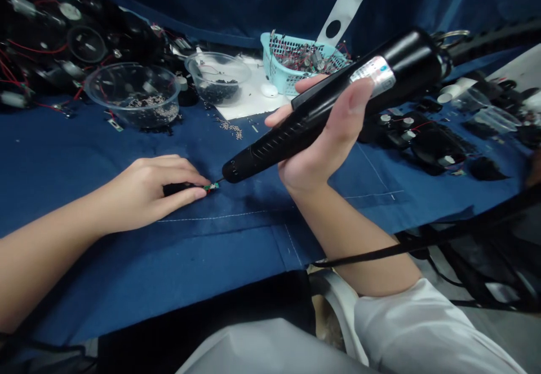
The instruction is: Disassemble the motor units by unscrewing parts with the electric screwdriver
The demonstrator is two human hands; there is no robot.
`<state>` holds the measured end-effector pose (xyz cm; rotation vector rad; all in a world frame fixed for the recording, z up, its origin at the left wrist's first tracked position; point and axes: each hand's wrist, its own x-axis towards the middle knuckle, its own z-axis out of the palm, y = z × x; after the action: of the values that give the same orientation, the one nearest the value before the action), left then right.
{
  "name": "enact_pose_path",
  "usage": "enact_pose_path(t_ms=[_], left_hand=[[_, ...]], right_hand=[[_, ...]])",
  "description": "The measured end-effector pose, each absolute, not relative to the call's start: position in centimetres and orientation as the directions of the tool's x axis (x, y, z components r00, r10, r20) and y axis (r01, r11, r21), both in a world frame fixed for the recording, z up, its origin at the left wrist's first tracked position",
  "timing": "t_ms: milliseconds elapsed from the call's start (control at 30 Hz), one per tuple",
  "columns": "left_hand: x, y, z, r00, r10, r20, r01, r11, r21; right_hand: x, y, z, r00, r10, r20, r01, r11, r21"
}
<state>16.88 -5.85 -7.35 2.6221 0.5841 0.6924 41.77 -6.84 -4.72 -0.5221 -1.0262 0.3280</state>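
A black electric screwdriver (270, 146) is grasped by the right hand (315, 160), its body slanted down to the left across the palm, with the thumb laid along its upper part near a silver label (382, 75). By the fingers of the left hand (143, 188), a black part (180, 188) is pinched low over the blue-covered worktop (236, 250); a small green circuit board (212, 186) is exposed just past the fingertips. The screwdriver's thin tip is brought to the board; whether a screw is engaged cannot be told. Beyond the hands, tiny screw-like pieces (230, 129) are scattered near a white sheet (236, 105), which is partly covered by a clear bowl (189, 70) holding black pieces. To its left is placed a larger clear bowl (95, 98) with small pieces inside, and to its right a light blue basket (271, 71) is heaped with metallic parts and wires.
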Motion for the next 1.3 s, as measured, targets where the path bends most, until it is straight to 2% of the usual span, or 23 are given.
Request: enact_pose_path(t_ms=[200, 400, 733, 967, 1100, 1300], left_hand=[[17.4, -6.1, -7.6, 0.777, 0.473, 0.414, 0.312, -0.862, 0.4], [17.7, -6.4, -7.8, 0.709, 0.552, 0.439, 0.398, -0.827, 0.397], [17.9, -6.4, -7.9, 0.731, 0.527, 0.433, 0.37, -0.84, 0.397], [18.0, -6.3, -7.8, 0.756, 0.493, 0.431, 0.338, -0.857, 0.389], [18.2, -6.2, -8.1, 0.759, 0.482, 0.437, 0.325, -0.863, 0.386], [17.7, -5.8, -7.8, 0.787, 0.469, 0.402, 0.319, -0.866, 0.386]], right_hand=[[41.3, -6.9, -5.3, 0.418, 0.502, 0.757, 0.004, 0.832, -0.554], [41.3, -6.7, -4.9, 0.492, 0.475, 0.73, 0.003, 0.838, -0.546], [40.6, -7.4, -4.8, 0.48, 0.53, 0.699, -0.017, 0.802, -0.597], [40.8, -6.4, -5.3, 0.519, 0.466, 0.716, -0.012, 0.842, -0.54], [40.8, -6.8, -5.4, 0.469, 0.5, 0.728, 0.063, 0.803, -0.592], [40.7, -7.3, -5.4, 0.351, 0.494, 0.795, 0.084, 0.829, -0.553]])
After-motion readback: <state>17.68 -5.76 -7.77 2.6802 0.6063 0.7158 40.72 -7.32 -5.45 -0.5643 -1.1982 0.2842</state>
